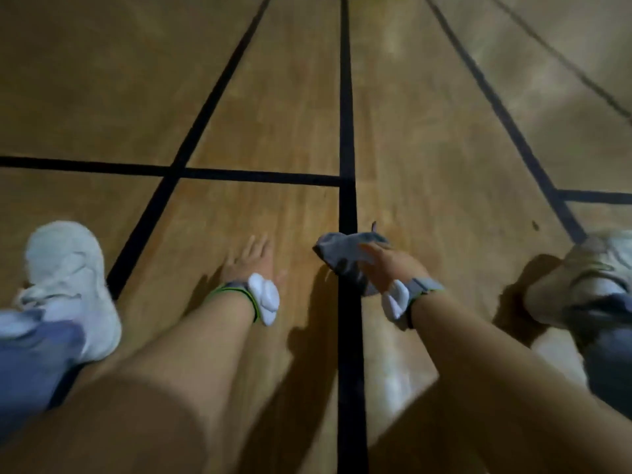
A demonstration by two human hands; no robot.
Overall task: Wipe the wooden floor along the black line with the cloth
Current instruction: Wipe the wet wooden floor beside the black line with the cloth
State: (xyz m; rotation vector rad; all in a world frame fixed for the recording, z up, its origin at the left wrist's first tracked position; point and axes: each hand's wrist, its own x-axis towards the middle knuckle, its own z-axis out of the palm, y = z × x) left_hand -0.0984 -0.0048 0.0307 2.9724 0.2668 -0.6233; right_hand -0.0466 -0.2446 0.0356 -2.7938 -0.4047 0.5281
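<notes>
Cloth (343, 256) on black line (346, 131), beneath fingers (371, 250) of right hand (393, 270)

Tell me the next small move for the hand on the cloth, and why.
Probably push the cloth forward along the black line with the right hand: the cloth already lies across the line, which runs on straight ahead, while the left hand rests flat on the floor.

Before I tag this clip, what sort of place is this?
Probably an indoor sports court: a polished wooden floor, crossing black lines painted on it, and a person in white sneakers.
</notes>
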